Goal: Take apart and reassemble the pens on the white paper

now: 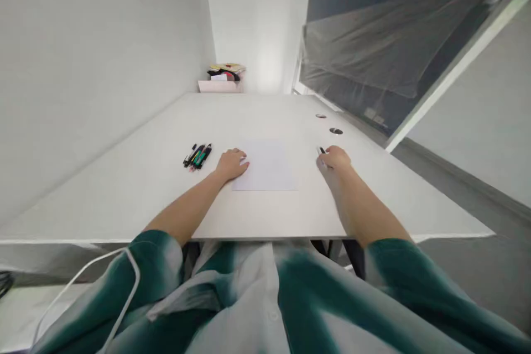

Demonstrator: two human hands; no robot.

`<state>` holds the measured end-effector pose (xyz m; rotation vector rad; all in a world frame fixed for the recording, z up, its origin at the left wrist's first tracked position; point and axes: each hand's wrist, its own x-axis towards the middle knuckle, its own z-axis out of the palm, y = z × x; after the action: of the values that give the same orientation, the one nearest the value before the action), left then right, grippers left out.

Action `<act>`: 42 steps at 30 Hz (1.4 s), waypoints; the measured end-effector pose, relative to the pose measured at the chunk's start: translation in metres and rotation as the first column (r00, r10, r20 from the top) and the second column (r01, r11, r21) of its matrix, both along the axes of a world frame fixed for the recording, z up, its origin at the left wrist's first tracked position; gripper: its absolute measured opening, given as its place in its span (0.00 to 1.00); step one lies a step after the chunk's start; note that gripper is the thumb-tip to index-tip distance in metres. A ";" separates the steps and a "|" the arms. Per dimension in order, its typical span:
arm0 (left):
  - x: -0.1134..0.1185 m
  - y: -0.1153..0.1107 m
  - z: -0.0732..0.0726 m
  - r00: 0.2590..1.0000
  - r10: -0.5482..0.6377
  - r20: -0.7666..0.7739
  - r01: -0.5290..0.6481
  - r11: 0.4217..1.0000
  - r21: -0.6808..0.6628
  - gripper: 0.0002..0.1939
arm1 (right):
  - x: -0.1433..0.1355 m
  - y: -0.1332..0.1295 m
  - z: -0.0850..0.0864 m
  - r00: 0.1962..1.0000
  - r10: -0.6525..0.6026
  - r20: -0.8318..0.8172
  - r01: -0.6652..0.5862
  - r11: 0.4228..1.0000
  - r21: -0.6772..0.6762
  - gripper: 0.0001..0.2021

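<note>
A blank white sheet of paper lies on the white table. Resting on its left edge is my left hand, palm down, with the thumb apart from the fingers. To the right of the sheet, my right hand is closed around a pen with a dark end and a pale barrel, held low over the tabletop. My fingers hide part of the pen. Several pens, mostly black with some green, lie in a bunch left of my left hand.
A pink box stuffed with various items stands at the table's far end. Two round dark discs are set on the right side of the tabletop. A wall runs along the left; a dark plastic-covered panel stands at right. A white cable crosses my left sleeve.
</note>
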<state>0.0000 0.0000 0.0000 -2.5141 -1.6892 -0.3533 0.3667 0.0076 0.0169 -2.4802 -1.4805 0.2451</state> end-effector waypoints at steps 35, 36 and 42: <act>0.000 -0.001 0.003 1.000 -0.008 -0.004 0.008 1.000 -0.005 0.20 | 0.014 0.014 -0.015 0.994 0.091 -0.058 -0.083 0.988 0.128 0.14; 0.000 -0.001 0.003 1.000 -0.009 -0.002 0.009 1.000 -0.006 0.20 | 0.014 0.014 -0.015 0.993 0.092 -0.071 -0.082 0.988 0.132 0.14; 0.000 -0.002 0.004 1.000 0.002 -0.008 -0.002 1.000 -0.013 0.19 | 0.013 0.013 -0.015 0.987 0.106 -0.125 -0.086 0.985 0.152 0.11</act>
<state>0.0000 -0.0022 0.0043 -2.5192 -1.6968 -0.3322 0.3801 0.0206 0.0021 -2.2363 -1.5079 0.3014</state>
